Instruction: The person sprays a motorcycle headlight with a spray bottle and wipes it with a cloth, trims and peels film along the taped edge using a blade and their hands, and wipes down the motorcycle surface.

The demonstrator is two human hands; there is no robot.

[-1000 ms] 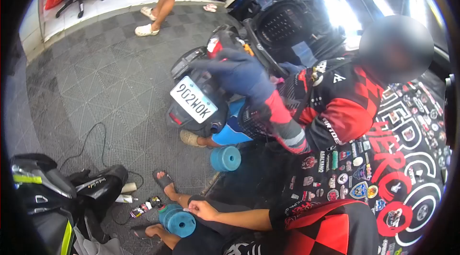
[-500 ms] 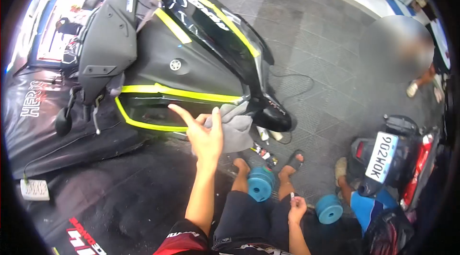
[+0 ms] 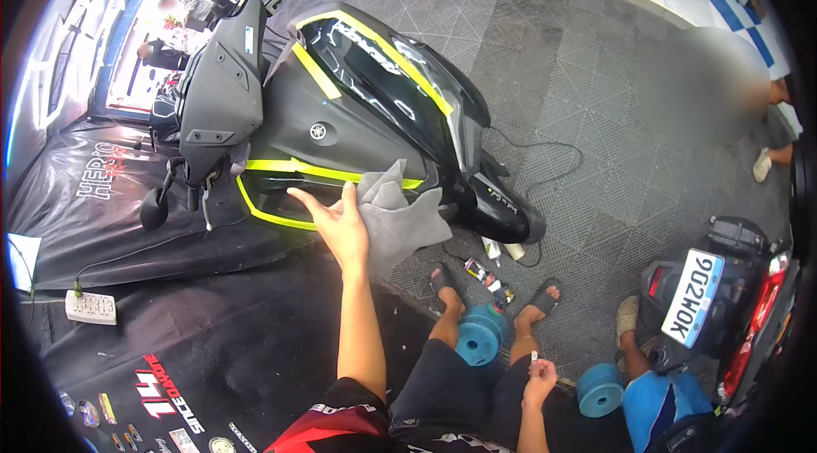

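A scooter with a matte grey front panel (image 3: 294,125) stands in front of me, yellow tape (image 3: 328,170) edging its glossy black panels (image 3: 366,53). My left hand (image 3: 343,227) is at the lower black panel, gripping a grey cloth (image 3: 396,219) that spreads out to its right. Two of its fingers show stretched apart; the others are hidden by the hand and cloth. Low in the view, beside my knee, my right hand (image 3: 539,382) pinches a small whitish piece (image 3: 534,357) too small to name.
Blue round weights or jugs (image 3: 482,336) stand by my legs. Near my feet lie a can (image 3: 478,269) and small bottles (image 3: 491,250). At right is another scooter with a plate (image 3: 693,298), a person in blue (image 3: 659,406) beside it. A power strip (image 3: 91,307) lies left on black sheeting.
The view has shifted, so the scooter sits slightly lower and to the right. My left hand has moved a little left along the panel, and the cloth now shows more spread out.
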